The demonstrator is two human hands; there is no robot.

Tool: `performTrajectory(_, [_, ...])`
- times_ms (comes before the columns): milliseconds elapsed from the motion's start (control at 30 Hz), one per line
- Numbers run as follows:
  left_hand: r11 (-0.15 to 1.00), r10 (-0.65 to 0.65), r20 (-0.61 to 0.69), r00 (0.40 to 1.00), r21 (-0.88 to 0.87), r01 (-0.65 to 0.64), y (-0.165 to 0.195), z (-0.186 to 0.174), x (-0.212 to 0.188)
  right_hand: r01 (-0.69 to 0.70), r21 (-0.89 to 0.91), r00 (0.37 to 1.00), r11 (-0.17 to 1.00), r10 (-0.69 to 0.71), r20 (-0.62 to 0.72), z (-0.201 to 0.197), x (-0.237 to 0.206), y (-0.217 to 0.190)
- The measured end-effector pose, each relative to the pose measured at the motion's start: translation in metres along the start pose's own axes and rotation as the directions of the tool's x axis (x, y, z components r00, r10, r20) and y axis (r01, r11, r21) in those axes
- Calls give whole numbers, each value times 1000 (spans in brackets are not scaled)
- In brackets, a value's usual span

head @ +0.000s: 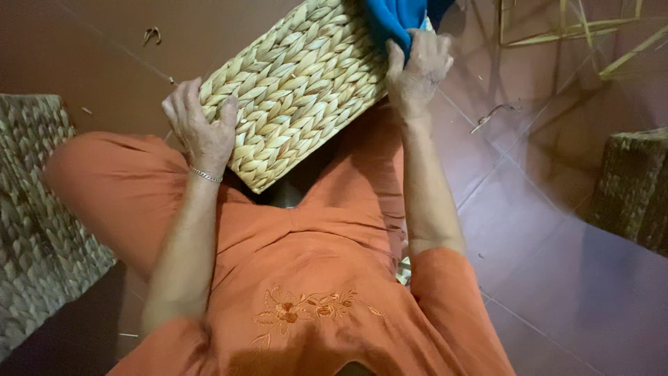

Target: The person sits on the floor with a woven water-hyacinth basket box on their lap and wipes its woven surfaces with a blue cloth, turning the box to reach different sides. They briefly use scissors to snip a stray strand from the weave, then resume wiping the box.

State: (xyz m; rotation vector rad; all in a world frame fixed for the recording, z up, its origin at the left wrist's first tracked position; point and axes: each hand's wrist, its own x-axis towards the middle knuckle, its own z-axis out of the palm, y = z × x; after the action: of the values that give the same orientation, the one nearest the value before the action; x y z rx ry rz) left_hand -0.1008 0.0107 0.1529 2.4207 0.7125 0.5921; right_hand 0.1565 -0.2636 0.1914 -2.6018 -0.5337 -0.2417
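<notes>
A pale woven straw basket (299, 90) rests tilted on my lap, its braided side facing up. My left hand (200, 124) grips the basket's near left corner, thumb on the weave. At the far right edge my right hand (417, 66) holds the basket where a bright blue cloth (393, 17) hangs over the rim; its fingers press on the cloth and the rim together. A thin bracelet circles my left wrist. I wear orange clothes with an embroidered flower on the front.
A darker woven mat or basket (35, 230) lies at the left on the brown tiled floor (550, 278). Another dark woven piece (637, 188) stands at the right edge. Loose straw strips (591, 28) lie at the top right.
</notes>
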Motion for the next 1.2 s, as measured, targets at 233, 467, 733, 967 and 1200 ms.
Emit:
performTrajectory(233, [1000,-19,11,1000,2,19,4,-2,2,84,305,996,949,-84,-12,-7,-15,-9])
performTrajectory(467, [1000,-16,5,1000,5,16,1,0,2,274,32,960,961,-272,-62,-16,0,-11])
performTrajectory(733, [1000,-10,-20,1000,-17,9,2,0,3,268,-39,962,963,-269,-46,-6,-10,-17])
performTrajectory(967, [999,-31,-24,999,-34,30,-1,3,4,452,-84,889,888,-456,-37,11,-45,-54])
performTrajectory(1200, [1000,-11,-1,1000,14,11,-6,5,0,565,212,773,797,-601,202,-6,-158,-121])
